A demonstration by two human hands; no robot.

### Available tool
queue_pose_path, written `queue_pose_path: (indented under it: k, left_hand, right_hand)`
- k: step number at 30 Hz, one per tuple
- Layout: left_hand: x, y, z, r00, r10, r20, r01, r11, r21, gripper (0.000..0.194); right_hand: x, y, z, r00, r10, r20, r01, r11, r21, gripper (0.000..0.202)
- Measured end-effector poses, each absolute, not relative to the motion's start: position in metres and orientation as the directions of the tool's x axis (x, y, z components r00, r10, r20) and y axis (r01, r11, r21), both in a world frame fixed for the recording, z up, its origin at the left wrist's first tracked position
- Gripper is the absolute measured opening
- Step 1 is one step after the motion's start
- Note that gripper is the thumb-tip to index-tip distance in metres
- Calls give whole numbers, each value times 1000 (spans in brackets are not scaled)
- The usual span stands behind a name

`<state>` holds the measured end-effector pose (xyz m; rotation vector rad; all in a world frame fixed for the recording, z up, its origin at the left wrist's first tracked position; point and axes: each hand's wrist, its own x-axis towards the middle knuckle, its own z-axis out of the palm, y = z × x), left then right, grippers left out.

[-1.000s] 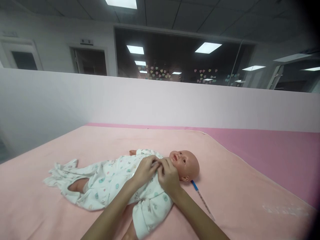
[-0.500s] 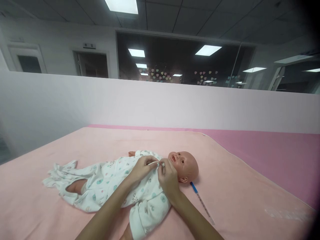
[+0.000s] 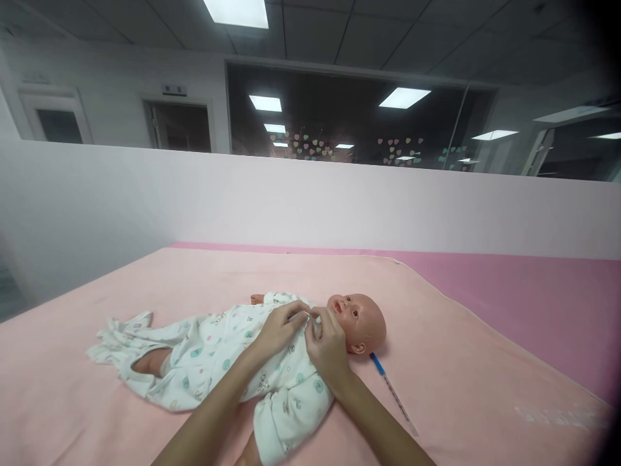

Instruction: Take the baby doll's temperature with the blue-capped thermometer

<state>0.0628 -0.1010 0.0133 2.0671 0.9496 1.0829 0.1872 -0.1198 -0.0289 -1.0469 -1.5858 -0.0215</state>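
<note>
A baby doll (image 3: 367, 323) lies on its back on a peach sheet, its head to the right and its face turned up. It wears a white one-piece garment (image 3: 208, 353) with green and grey prints. My left hand (image 3: 284, 327) pinches the garment near the doll's neck. Against it, my right hand (image 3: 326, 340) pinches the same part of the garment, beside the doll's chin. The fingertips of both hands almost meet, and the small bit of cloth between them is mostly hidden.
A thin clear stick with a blue end (image 3: 377, 364), like a thermometer, lies right of the doll's head. The peach sheet (image 3: 460, 362) covers a pink surface (image 3: 524, 298). Behind stands a low white partition (image 3: 310, 207).
My left hand has shifted slightly right, and its fingers have closed in nearer to my right fingertips. The doll and garment have moved very slightly right in view.
</note>
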Motion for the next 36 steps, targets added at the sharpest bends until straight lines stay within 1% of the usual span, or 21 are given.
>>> queue_pose_path:
  k: [6,14,18,21,23,25,27,29,32,34,36]
  left_hand:
    - [61,-99,14,414,828,379,264,-507,821,25]
    - [63,-100,15,413,819,397,289,-532,796,24]
    - [63,-99,15,405,825,395,257,-517,817,21]
    - [53,-97,20,407,850,335,219,-446,868,26]
    - [41,-95,25,444,861,247,220,-373,901,34]
    - [26,-94,30,530,837,136,245,-305,920,39]
    - [13,-92,33,618,784,58,266,-278,923,43]
    - [6,-91,34,660,750,32,277,-283,918,48]
    - [3,-90,33,660,751,26,297,-292,909,51]
    - [4,-90,33,655,755,21,308,-292,905,48]
    - [6,-91,34,648,761,35,306,-303,903,41]
  right_hand:
    - [188,-119,-30,80,588,805,615,607,-504,15]
    - [187,-115,-34,116,574,810,596,612,-519,15]
    - [188,-116,-35,126,583,802,556,629,-544,16]
    - [188,-118,-34,144,562,814,551,638,-538,14]
    - [189,-119,-34,160,534,830,555,647,-523,13]
    - [189,-120,-34,159,504,849,559,663,-498,13]
    - [189,-121,-34,142,488,861,561,677,-476,14]
    - [189,-121,-35,127,489,863,561,682,-469,14]
    - [189,-121,-35,122,497,859,562,679,-473,15]
    - [189,-121,-35,120,503,856,563,675,-476,15]
    - [189,-121,-34,108,516,850,564,672,-480,14]
